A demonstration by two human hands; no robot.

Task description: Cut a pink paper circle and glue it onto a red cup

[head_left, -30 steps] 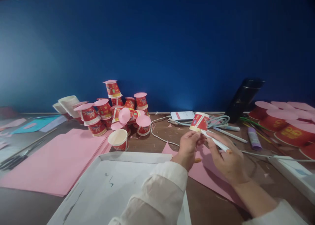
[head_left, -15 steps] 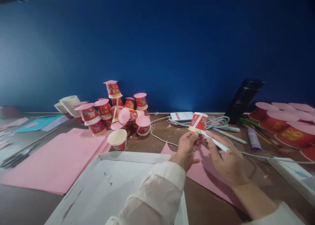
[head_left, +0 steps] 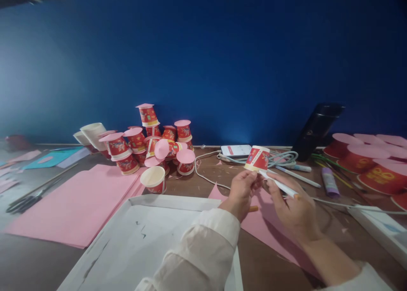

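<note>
My left hand (head_left: 243,189) is closed around the lower edge of a small red paper cup (head_left: 259,158), which is held upside down with its yellow band low. In my right hand (head_left: 294,206) is a white marker (head_left: 282,185) with an orange end. The marker's far tip meets the cup's lower edge near my left fingers; exact contact is hard to make out. An orange stub (head_left: 253,208) shows just below my left hand. Pink paper (head_left: 270,236) lies under both hands.
Upside-down red cups topped with pink discs (head_left: 183,123) are piled at the back. An upright cup (head_left: 153,180) stands by a white tray (head_left: 178,202). Pink sheets (head_left: 70,206) lie left. A phone (head_left: 235,150), black bottle (head_left: 318,132), glue stick (head_left: 330,183) and cable (head_left: 281,157) sit right.
The view has shifted slightly, so the background things sit a little to the right. Both hands, the cup and the marker keep nearly the same pose.
</note>
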